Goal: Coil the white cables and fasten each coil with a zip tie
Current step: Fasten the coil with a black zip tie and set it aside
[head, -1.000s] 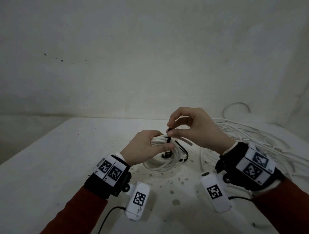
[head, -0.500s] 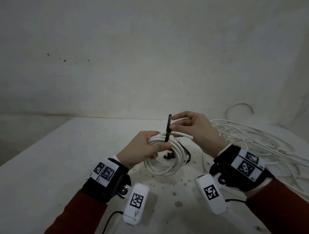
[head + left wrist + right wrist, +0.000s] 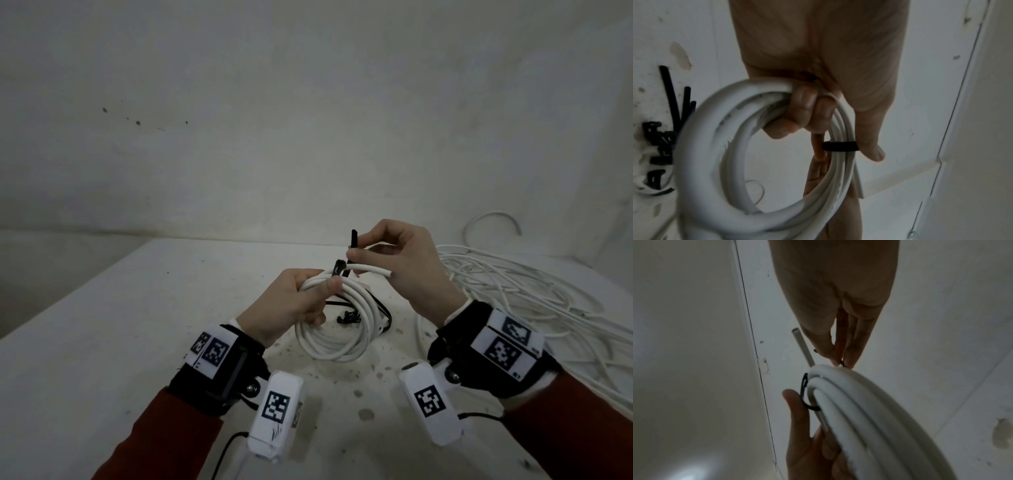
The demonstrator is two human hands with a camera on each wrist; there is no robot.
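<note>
Right hand (image 3: 400,260): thumb & forefinger pinch the black zip tie (image 3: 352,240) tail, standing up above the white coil (image 3: 339,322). Left hand (image 3: 291,305): fingers curled round the coil's top, thumb next to the tie's head. Coil held just above the table (image 3: 102,342); spare ties (image 3: 347,318) lie under the coil, loose cables (image 3: 513,294) right of it. Best, probably: feed tail into head, pull snug w/ turns bunched. Vs 0.5 s ago: tail slightly higher.
</note>
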